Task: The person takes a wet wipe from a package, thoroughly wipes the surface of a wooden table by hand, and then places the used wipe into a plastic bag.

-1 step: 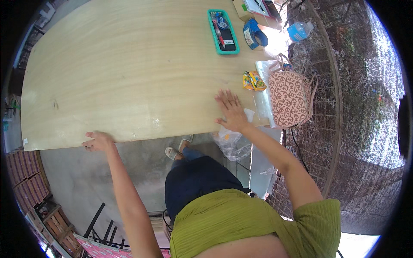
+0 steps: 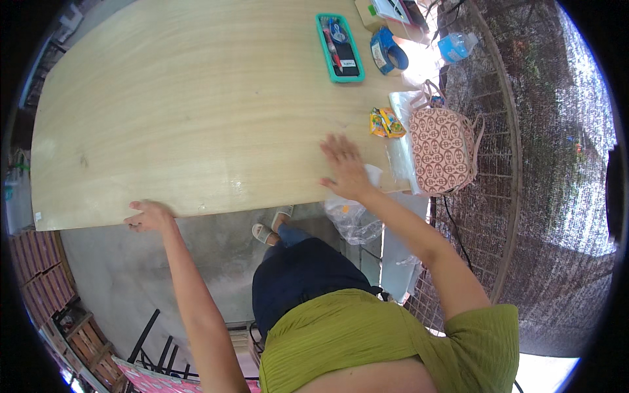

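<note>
Left of the packets, the empty right hand spread wide, nearer than the left hand, thumb apart.

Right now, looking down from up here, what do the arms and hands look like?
They are a person's, with no cables. The left hand and right hand are ungloved, with no watch or bracelet visible; blur hides finer details. A loose, olive-green short sleeve with fine ribbing covers the upper right arm. The left sleeve is out of view.
</note>
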